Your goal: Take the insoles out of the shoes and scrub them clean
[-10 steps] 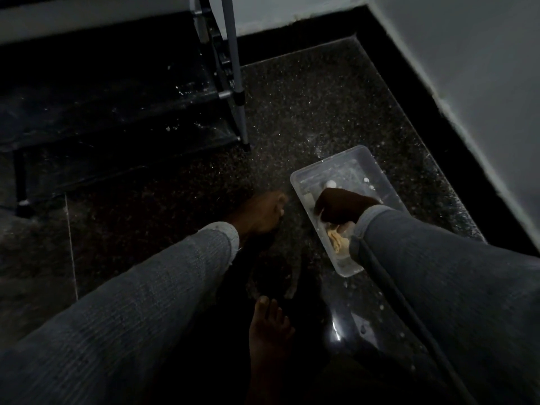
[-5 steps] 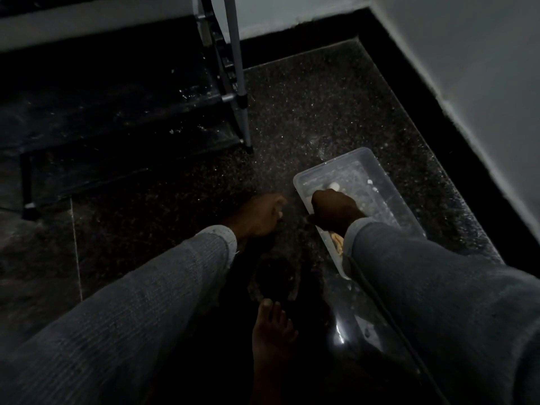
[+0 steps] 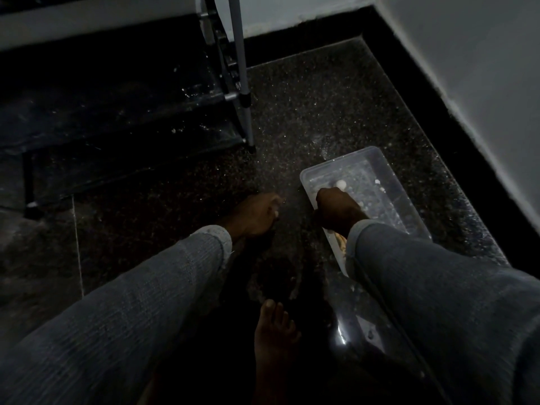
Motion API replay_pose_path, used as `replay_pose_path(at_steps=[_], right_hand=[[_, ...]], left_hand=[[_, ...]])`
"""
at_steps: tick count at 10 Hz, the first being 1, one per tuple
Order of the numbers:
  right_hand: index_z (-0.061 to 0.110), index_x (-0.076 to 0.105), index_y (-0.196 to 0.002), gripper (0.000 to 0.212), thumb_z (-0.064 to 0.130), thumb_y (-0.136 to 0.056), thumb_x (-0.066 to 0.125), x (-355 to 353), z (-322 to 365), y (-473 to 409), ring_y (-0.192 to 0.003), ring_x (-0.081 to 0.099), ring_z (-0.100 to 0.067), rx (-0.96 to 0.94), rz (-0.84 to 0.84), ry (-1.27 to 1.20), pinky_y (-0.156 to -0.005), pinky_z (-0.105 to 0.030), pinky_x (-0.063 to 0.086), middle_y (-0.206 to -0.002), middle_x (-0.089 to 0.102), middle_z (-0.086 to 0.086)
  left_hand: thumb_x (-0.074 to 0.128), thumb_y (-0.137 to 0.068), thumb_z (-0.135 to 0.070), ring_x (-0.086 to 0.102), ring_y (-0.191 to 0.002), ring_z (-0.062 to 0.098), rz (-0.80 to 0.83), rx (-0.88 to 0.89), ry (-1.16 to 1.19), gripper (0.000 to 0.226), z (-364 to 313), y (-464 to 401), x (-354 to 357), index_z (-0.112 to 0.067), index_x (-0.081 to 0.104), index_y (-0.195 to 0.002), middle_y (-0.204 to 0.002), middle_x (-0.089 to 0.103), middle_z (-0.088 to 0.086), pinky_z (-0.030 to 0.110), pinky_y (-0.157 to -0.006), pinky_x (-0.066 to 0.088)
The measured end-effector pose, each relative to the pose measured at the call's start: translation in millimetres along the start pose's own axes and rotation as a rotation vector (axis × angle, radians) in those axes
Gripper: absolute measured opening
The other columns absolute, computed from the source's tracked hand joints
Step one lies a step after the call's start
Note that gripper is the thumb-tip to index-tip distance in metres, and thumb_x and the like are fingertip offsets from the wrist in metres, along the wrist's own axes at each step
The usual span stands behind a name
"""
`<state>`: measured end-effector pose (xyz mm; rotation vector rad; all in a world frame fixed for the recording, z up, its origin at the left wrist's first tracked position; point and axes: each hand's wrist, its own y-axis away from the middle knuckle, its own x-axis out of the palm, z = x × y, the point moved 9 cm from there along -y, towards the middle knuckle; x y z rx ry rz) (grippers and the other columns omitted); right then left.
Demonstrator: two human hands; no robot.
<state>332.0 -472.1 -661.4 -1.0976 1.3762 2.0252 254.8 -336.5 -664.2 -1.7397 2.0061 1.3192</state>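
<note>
a dark insole (image 3: 274,276) lies flat on the wet speckled floor, barely distinguishable in the dim light, just left of the clear plastic tub (image 3: 388,173) of soapy water.

You wear grey ribbed knit sleeves (image 3: 140,302) with paler cuffs (image 3: 217,236); your foot (image 3: 273,340) at lower centre is bare.

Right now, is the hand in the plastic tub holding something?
It cannot be told. The right hand is curled, knuckles up, inside the clear tub, hiding its fingers. The left hand rests on the dark floor.
</note>
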Motion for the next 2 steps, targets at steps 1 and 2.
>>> replay_pose_path(at_steps=[1, 2], right_hand=[[0.002, 0.055, -0.117, 0.029, 0.016, -0.092, 0.058, -0.1, -1.1, -0.7, -0.115, 0.055, -0.030, 0.016, -0.011, -0.011, -0.092, -0.036, 0.045, -0.126, 0.056, -0.017], [0.002, 0.053, -0.118, 0.029, 0.016, -0.093, 0.057, 0.0, -4.0, -0.2, -0.116, 0.054, -0.030, 0.026, 0.014, -0.007, -0.093, -0.036, 0.045, -0.127, 0.054, -0.016]], left_hand=[[0.054, -0.093, -0.013, 0.058, -0.111, 0.022, -0.015, -0.005, 0.023, 0.028, 1.2, 2.3, -0.7, -0.014, 0.059, -0.121, -0.123, 0.062, 0.007, 0.039, -0.099, 0.045], [0.055, -0.093, -0.012, 0.059, -0.110, 0.022, -0.034, -0.014, 0.047, 0.027, 4.4, 3.2, -1.7, -0.013, 0.060, -0.119, -0.120, 0.063, 0.006, 0.037, -0.098, 0.046]])
